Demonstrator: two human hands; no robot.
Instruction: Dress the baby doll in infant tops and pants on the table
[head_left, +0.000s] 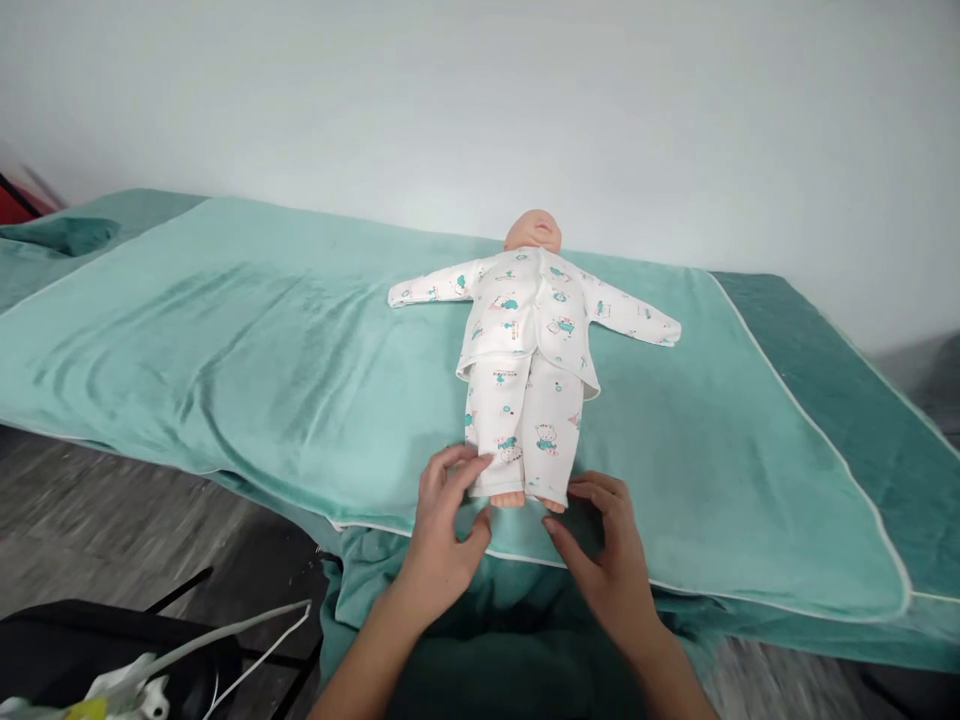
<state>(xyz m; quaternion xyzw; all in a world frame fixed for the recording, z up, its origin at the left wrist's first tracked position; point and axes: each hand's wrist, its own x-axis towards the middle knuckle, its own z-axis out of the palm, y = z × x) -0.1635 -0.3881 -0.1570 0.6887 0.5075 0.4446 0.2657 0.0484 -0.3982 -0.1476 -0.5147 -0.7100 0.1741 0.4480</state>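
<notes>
A baby doll (527, 360) lies on its back on a teal towel (262, 350), arms spread, head toward the wall. It wears a white printed top and trousers, and its bare feet poke out at the near end. My left hand (442, 530) is at the left trouser cuff, fingers curled with the fingertips touching the fabric. My right hand (607, 555) is beside the right foot, fingers bent and apart, holding nothing that I can see.
The towel covers a bed with a darker teal sheet (847, 400) showing at the right. A white wall (480, 100) stands behind. A black object with white cables (225, 640) sits at the lower left over grey floor.
</notes>
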